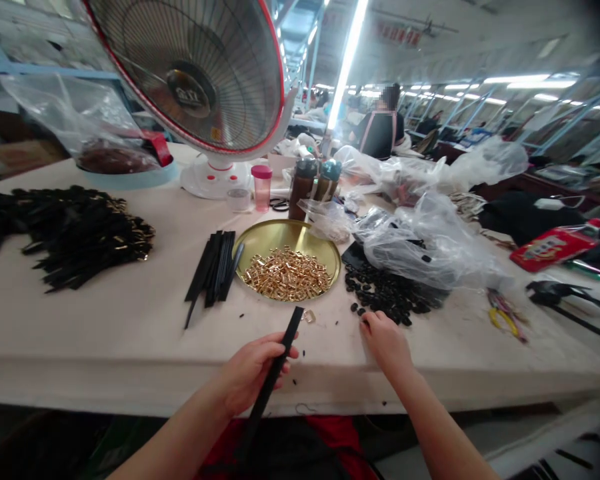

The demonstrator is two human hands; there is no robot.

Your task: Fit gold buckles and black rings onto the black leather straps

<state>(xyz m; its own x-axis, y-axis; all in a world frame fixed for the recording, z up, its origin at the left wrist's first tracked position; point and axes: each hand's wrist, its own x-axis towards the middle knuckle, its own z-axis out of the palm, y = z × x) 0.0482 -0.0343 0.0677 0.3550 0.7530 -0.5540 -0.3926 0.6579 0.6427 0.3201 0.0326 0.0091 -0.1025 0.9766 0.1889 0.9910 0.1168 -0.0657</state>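
Note:
A flat black strap [274, 368] is held in my left hand [255, 367], thumb on top and fingers wrapped beneath, its upper end pointing toward the tray. My right hand [387, 343] is closed, fingertips down at the near left edge of a pile of small black oval pieces [385, 290]; whatever lies between them is hidden. Beyond the strap, a round gold tray [250, 238] holds a heap of small gold metal buckles [287, 275]. One loose buckle [309, 317] lies just past the strap's tip. Left of the tray is a stack of black straps [215, 267].
Many black straps with gold ends [90, 233] are piled at far left. A fan heater [195, 87] stands behind, beside a pink-lidded cup [262, 190] and dark bottles [303, 187]. Plastic bags [420, 233], yellow-handled pliers [504, 322] and a red packet [555, 247] lie right. A person [380, 130] sits beyond.

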